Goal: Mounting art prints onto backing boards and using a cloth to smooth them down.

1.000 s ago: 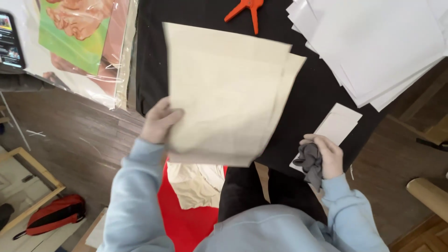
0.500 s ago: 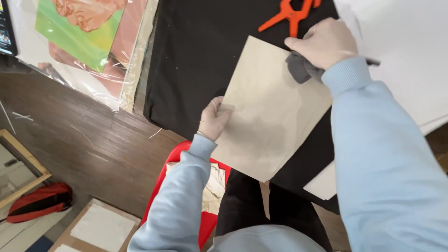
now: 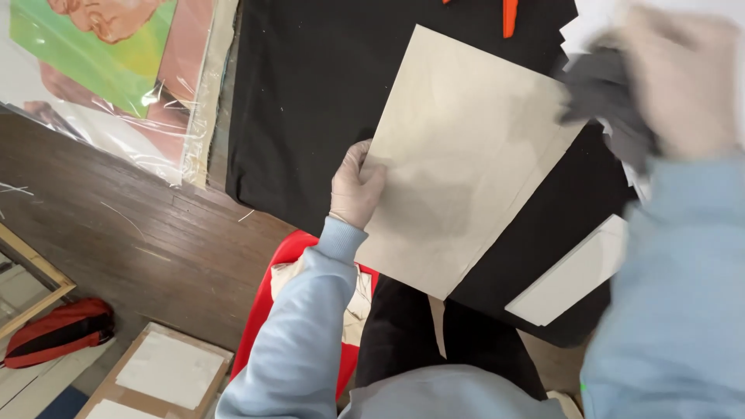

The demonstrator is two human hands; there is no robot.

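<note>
1. Head view, the step: looks like wiping down the beige sheet (image 3: pixel 466 163). Left hand (image 3: pixel 355 186) has its fingers clamped on the sheet's left edge, holding it tilted just over the black worktop (image 3: pixel 310 101). Right hand (image 3: pixel 683 77) is blurred at 2 o'clock, fingers closed round a grey cloth (image 3: pixel 605 97) right at the sheet's top-right corner.
2. Same view, next move: I'd say the cloth needs to sweep across the sheet's face while the left grip keeps it steady, since it's only held at one edge and could flex.
3. Same view, edges and room: orange clamp (image 3: pixel 508 12) sits at 12 o'clock, white sheets (image 3: pixel 574 271) at 4 o'clock, a wrapped painting (image 3: pixel 116 62) at 10 o'clock. Open black worktop lies toward 11 o'clock.
</note>
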